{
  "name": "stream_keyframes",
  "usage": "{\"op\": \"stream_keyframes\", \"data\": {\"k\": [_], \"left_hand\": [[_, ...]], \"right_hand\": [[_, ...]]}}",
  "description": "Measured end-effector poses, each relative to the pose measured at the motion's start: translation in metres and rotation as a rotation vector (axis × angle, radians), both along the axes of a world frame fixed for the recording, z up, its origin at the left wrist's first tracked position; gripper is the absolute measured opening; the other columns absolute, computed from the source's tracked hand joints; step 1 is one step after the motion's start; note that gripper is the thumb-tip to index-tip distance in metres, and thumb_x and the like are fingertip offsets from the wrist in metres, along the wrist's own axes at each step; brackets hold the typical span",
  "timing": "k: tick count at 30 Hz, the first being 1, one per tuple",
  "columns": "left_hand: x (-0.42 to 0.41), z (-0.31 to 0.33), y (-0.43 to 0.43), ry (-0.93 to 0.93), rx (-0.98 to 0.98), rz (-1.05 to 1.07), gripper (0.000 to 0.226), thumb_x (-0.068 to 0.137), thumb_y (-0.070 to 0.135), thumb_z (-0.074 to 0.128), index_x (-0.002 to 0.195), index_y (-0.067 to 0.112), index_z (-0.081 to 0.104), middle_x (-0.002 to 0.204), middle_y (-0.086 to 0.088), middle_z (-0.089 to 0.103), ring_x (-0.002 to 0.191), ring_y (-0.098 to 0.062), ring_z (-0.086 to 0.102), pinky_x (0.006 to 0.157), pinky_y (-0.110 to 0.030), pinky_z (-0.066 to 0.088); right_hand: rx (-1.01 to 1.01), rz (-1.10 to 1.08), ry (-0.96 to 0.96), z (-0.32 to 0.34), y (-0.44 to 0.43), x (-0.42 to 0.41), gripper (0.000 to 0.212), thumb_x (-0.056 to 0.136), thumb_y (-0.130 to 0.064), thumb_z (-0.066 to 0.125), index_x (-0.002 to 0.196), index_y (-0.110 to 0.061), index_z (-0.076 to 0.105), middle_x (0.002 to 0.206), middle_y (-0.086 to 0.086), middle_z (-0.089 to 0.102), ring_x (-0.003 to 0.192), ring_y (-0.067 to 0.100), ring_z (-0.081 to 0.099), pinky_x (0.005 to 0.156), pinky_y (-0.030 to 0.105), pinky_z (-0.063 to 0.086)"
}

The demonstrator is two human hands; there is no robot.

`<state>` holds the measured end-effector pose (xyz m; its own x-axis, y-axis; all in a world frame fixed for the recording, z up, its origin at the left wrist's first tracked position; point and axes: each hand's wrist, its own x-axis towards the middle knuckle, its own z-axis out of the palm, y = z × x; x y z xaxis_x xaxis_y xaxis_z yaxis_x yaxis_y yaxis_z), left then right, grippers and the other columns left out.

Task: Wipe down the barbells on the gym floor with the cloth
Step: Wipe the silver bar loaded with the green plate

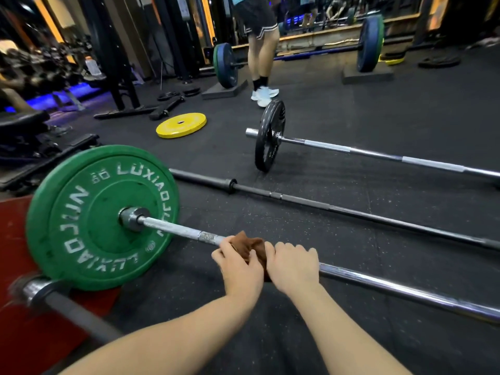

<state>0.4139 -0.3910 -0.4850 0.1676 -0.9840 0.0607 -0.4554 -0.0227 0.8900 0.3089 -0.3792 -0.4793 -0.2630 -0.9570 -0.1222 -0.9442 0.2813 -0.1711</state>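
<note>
Both hands closed: left hand (239, 262) and right hand (293, 265) wrap brown cloth (250, 246) around nearest barbell (378, 284) shaft beside green plate (102, 217). Cloth soft; bar stiff, heavy, slick. Keep your grip on cloth.

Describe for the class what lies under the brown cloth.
The brown cloth wraps the nearest barbell's shaft, gripped by both hands. The wrapped stretch of shaft is hidden.

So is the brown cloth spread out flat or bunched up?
Bunched up: the brown cloth is crumpled around the barbell shaft, gripped between the left hand and right hand.
</note>
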Motion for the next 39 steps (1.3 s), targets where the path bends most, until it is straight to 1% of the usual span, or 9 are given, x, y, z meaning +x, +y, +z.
{"op": "stream_keyframes", "data": {"k": [4, 8, 11, 17, 21, 25, 30, 36, 39], "left_hand": [[0.017, 0.012, -0.017, -0.027, -0.023, 0.096, 0.037, 0.095, 0.006, 0.064, 0.120, 0.019, 0.040, 0.121, -0.003, 0.032, 0.089, -0.020, 0.050, 0.087, -0.031, 0.041], [0.027, 0.020, -0.041, -0.013, 0.032, 0.214, 0.041, 0.093, 0.009, 0.065, 0.124, 0.018, 0.040, 0.127, -0.011, 0.033, 0.100, -0.040, 0.057, 0.096, -0.044, 0.048], [0.021, 0.019, -0.043, -0.042, 0.103, 0.237, 0.041, 0.093, 0.012, 0.066, 0.122, 0.022, 0.038, 0.130, -0.013, 0.031, 0.106, -0.045, 0.055, 0.096, -0.046, 0.047], [-0.004, -0.003, -0.001, -0.024, 0.203, 0.121, 0.052, 0.091, 0.008, 0.067, 0.131, 0.017, 0.035, 0.132, -0.014, 0.029, 0.108, -0.046, 0.057, 0.096, -0.046, 0.049], [0.000, 0.002, -0.002, 0.031, 0.160, 0.111, 0.043, 0.086, -0.001, 0.059, 0.116, 0.023, 0.038, 0.127, -0.010, 0.031, 0.102, -0.040, 0.059, 0.094, -0.043, 0.050], [0.028, 0.017, -0.026, 0.001, 0.060, 0.151, 0.039, 0.087, -0.004, 0.054, 0.111, 0.024, 0.040, 0.125, -0.009, 0.033, 0.093, -0.031, 0.053, 0.089, -0.032, 0.040], [0.054, 0.017, -0.052, -0.073, 0.079, 0.196, 0.037, 0.086, 0.001, 0.055, 0.105, 0.028, 0.038, 0.126, -0.009, 0.033, 0.098, -0.041, 0.057, 0.099, -0.044, 0.047], [0.019, -0.002, -0.023, -0.084, 0.187, 0.152, 0.042, 0.090, 0.007, 0.061, 0.119, 0.025, 0.036, 0.133, -0.010, 0.026, 0.106, -0.044, 0.057, 0.095, -0.047, 0.050], [0.018, -0.002, -0.022, -0.080, 0.197, 0.139, 0.042, 0.087, 0.003, 0.059, 0.112, 0.027, 0.036, 0.132, -0.009, 0.026, 0.106, -0.043, 0.056, 0.095, -0.048, 0.050]], "right_hand": [[0.027, 0.032, -0.080, 0.003, 0.001, -0.010, 0.055, 0.108, -0.049, 0.015, 0.127, -0.020, 0.058, 0.125, 0.004, 0.067, 0.113, 0.032, 0.062, 0.094, 0.045, 0.042], [0.058, 0.043, -0.091, 0.004, 0.001, -0.010, 0.058, 0.106, -0.053, 0.015, 0.125, -0.019, 0.059, 0.125, 0.005, 0.067, 0.111, 0.032, 0.061, 0.093, 0.043, 0.040], [0.056, 0.024, -0.071, 0.002, 0.001, -0.009, 0.055, 0.106, -0.051, 0.018, 0.123, -0.017, 0.058, 0.126, 0.006, 0.066, 0.113, 0.032, 0.060, 0.094, 0.043, 0.040], [0.045, 0.088, -0.023, 0.003, 0.004, -0.009, 0.045, 0.108, -0.041, 0.018, 0.131, -0.023, 0.052, 0.128, 0.005, 0.061, 0.113, 0.035, 0.058, 0.084, 0.044, 0.037], [0.051, 0.075, -0.019, 0.005, 0.004, -0.008, 0.047, 0.108, -0.042, 0.017, 0.128, -0.020, 0.054, 0.130, 0.007, 0.061, 0.115, 0.035, 0.058, 0.086, 0.044, 0.037], [0.076, 0.088, -0.034, 0.013, 0.006, -0.007, 0.041, 0.110, -0.035, 0.020, 0.132, -0.020, 0.050, 0.132, 0.008, 0.059, 0.118, 0.035, 0.056, 0.097, 0.046, 0.043], [0.083, 0.112, -0.002, 0.009, 0.002, -0.008, 0.038, 0.108, -0.034, 0.020, 0.132, -0.022, 0.047, 0.126, 0.007, 0.060, 0.112, 0.035, 0.057, 0.093, 0.045, 0.043], [0.061, 0.101, -0.011, 0.006, 0.002, -0.008, 0.039, 0.108, -0.035, 0.020, 0.127, -0.020, 0.050, 0.124, 0.007, 0.060, 0.110, 0.035, 0.057, 0.090, 0.045, 0.042], [0.052, 0.115, -0.007, 0.006, 0.003, -0.008, 0.038, 0.108, -0.034, 0.020, 0.128, -0.021, 0.049, 0.124, 0.007, 0.060, 0.109, 0.035, 0.057, 0.086, 0.044, 0.039]]}}
